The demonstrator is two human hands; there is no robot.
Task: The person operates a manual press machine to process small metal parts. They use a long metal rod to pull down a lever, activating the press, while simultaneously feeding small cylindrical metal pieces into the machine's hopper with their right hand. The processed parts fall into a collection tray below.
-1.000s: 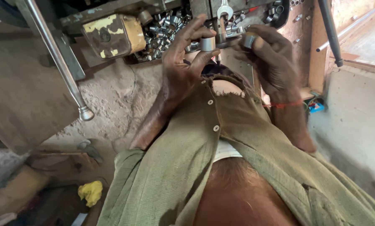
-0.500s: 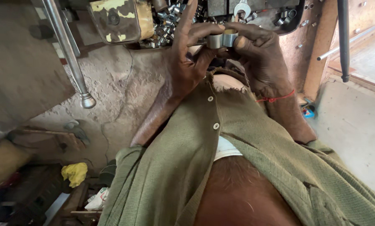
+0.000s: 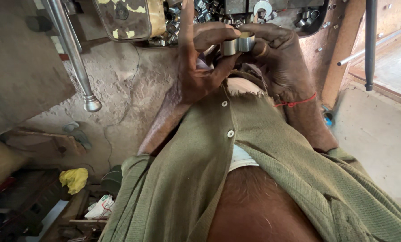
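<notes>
Ideally, left hand [image 3: 200, 67] and right hand [image 3: 276, 58] pinch two short steel sleeves [image 3: 237, 45] end-to-end; keep rims flush, axes aligned.

Both hands are raised close together in front of the chest. The left hand [image 3: 200, 67] has its index finger pointing straight up, thumb and other fingers pinched. The right hand [image 3: 276, 58] curls inward, its fingers meeting the left's.
</notes>
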